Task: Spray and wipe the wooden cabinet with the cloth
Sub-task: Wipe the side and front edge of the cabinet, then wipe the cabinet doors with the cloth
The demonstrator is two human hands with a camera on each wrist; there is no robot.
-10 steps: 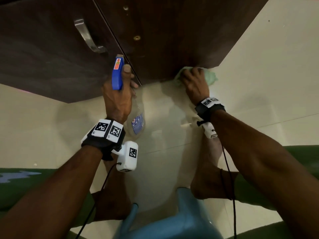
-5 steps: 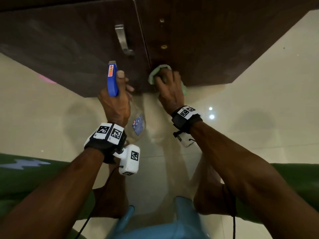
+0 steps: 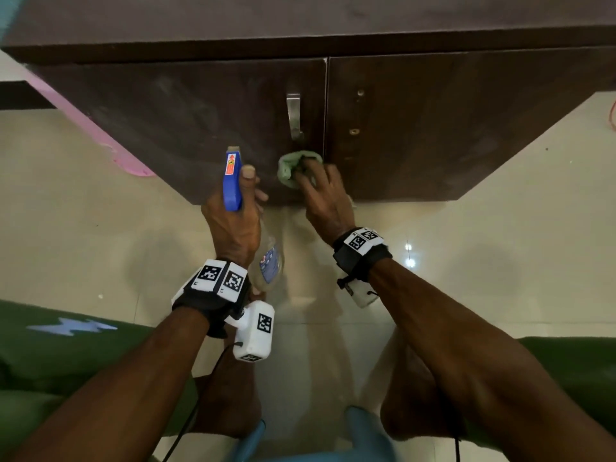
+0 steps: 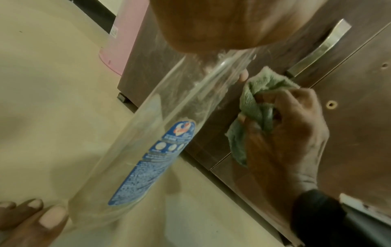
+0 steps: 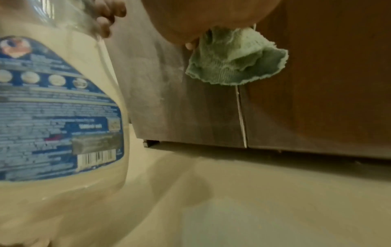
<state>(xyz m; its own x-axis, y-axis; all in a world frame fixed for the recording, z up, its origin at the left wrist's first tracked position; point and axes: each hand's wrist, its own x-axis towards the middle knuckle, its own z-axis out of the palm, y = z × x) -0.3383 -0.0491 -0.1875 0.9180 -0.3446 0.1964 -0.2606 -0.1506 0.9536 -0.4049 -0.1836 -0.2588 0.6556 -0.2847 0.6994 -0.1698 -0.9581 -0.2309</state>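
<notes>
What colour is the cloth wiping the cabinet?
The cloth is light green; the right wrist view shows it best.

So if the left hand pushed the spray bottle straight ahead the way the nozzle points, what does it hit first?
Most likely the left cabinet door, left of the metal handle. Nothing shows between the spray bottle in the left hand and the wood, though the gap is hard to judge.

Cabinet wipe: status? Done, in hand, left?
Done: pale spray streaks show on the left door, so spraying looks started. In hand: right hand presses the green cloth onto that door below the handle; left hand holds the spray bottle. Left: streaks across the left door remain unwiped.
</notes>
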